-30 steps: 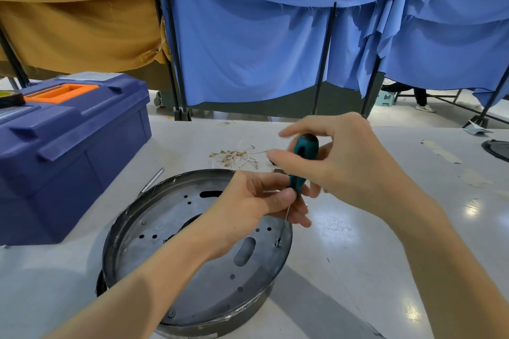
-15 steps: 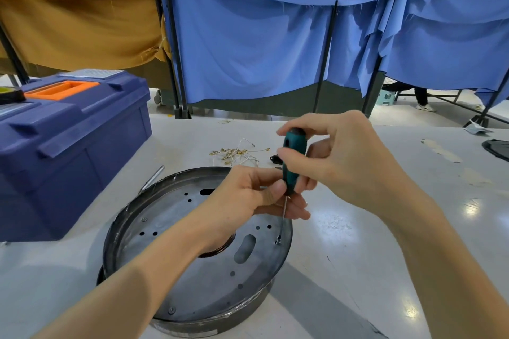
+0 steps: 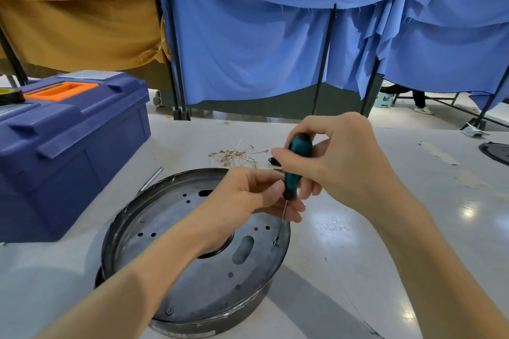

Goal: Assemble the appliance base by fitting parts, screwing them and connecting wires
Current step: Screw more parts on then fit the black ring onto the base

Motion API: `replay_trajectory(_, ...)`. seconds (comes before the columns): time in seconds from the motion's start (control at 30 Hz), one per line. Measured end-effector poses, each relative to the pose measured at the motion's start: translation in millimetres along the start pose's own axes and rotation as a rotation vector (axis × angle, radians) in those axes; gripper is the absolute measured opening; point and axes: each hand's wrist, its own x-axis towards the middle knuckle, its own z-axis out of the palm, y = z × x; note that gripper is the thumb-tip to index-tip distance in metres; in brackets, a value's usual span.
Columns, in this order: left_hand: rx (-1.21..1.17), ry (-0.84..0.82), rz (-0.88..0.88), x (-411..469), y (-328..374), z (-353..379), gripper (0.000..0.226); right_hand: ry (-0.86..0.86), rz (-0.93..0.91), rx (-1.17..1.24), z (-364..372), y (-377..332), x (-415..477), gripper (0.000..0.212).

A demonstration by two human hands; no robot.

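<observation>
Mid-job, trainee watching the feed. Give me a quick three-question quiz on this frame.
1. True or false: the screwdriver tip sits on a screw near the rim of the round metal base.
2. Which hand wraps the top of the teal handle? A) left B) right C) neither
3. Fill in: the blue toolbox stands to the base's ___.
Key: 1 true; 2 B, the right hand; 3 left.
</observation>
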Motion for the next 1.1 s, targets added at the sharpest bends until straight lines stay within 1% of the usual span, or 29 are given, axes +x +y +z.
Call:
replay_trajectory(0.07, 0.001, 0.013, 0.014, 0, 0, 1, 0.028, 0.068, -0.006, -0.111, 7, -1, 1, 0.033)
replay_trajectory(0.13, 0.037, 0.029, 0.040, 2, 2, 3, 0.021, 0.128, -0.016, -0.215, 13, -2, 1, 0.045)
replay_trajectory(0.17, 0.040, 0.030, 0.047, 2, 1, 2, 0.015, 0.135, -0.010, -0.256, 15, -3, 1, 0.051)
replay_trajectory(0.23, 0.017, 0.008, 0.045, 2, 2, 1, 0.015, 0.069, 0.025, -0.246, 13, -4, 1, 0.061)
replay_trajectory(0.27, 0.010, -0.010, 0.039, 1, 3, 1, 0.017, 0.014, 0.036, -0.176, 9, -4, 1, 0.060)
replay_trajectory(0.3, 0.004, -0.024, 0.037, 1, 2, -1, 0.019, -0.031, 0.039, -0.078, 5, -3, 1, 0.050)
replay_trajectory(0.33, 0.004, -0.035, 0.032, -1, 2, -2, 0.021, -0.060, 0.034, 0.023, 2, -3, 0, 0.037)
replay_trajectory(0.37, 0.002, -0.038, 0.027, -1, 1, -3, 0.022, -0.063, 0.015, 0.096, 1, -2, -1, 0.024)
replay_trajectory(0.4, -0.005, -0.037, 0.019, -1, 1, -3, 0.021, -0.047, -0.008, 0.119, 0, -2, -1, 0.015)
replay_trajectory(0.43, -0.018, -0.031, 0.015, -1, 1, -3, 0.019, -0.017, -0.021, 0.105, 0, -1, -1, 0.012)
replay_trajectory(0.53, -0.014, -0.014, 0.016, -1, 2, 2, 0.024, 0.090, -0.003, -0.059, 4, 0, 1, 0.030)
replay_trajectory(0.6, 0.046, -0.012, 0.013, 3, 2, 4, 0.011, 0.129, 0.005, -0.240, 7, -1, 0, 0.039)
replay_trajectory(0.67, 0.087, -0.026, 0.003, 5, 2, 5, 0.019, 0.128, 0.039, -0.354, 5, -3, -1, 0.051)
replay_trajectory(0.7, 0.093, -0.042, -0.001, 5, 2, 6, 0.022, 0.091, 0.055, -0.345, 2, -3, -1, 0.055)
replay_trajectory(0.73, 0.091, -0.050, -0.002, 5, 2, 7, 0.023, 0.041, 0.062, -0.278, -2, -3, -2, 0.055)
replay_trajectory(0.8, 0.079, -0.046, 0.005, 3, 2, 6, 0.025, -0.043, 0.054, -0.105, -8, -3, -3, 0.037)
replay_trajectory(0.87, 0.063, -0.056, 0.005, 2, 2, 5, 0.027, -0.064, 0.014, -0.091, -10, -3, -3, 0.020)
replay_trajectory(0.9, 0.055, -0.067, 0.003, 2, 1, 5, 0.026, -0.055, 0.001, -0.118, -9, -3, -2, 0.016)
replay_trajectory(0.93, 0.039, -0.074, 0.000, 2, 2, 5, 0.024, -0.038, 0.003, -0.147, -7, -3, -1, 0.020)
replay_trajectory(1.0, 0.008, -0.074, 0.012, 1, 2, 5, 0.016, -0.002, 0.013, -0.219, 0, -5, -2, 0.036)
replay_trajectory(1.1, 0.013, -0.051, 0.040, 1, 2, 3, 0.011, 0.076, -0.008, -0.472, 13, -13, -4, 0.061)
